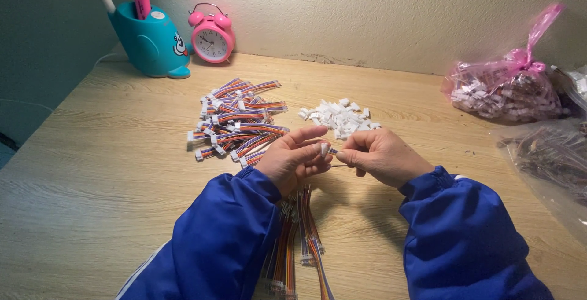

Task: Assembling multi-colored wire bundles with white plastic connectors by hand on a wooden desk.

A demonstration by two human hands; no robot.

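Blue sleeves (244, 239), both hands (293, 159) pinching small white connector (324, 149).

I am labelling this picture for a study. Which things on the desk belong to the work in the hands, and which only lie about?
In use:
- small white connector, pinched between left hand and right hand
- pile of white connectors
- coloured ribbon cables
- loose cables under the wrists

Lying about:
- pink alarm clock
- teal pen holder
- pink bag

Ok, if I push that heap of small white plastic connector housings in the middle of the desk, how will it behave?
The heap of small white plastic connector housings is loose, so it would probably scatter rather than slide together. Each piece looks tiny, likely very light. On the smooth wooden desk they may skid.
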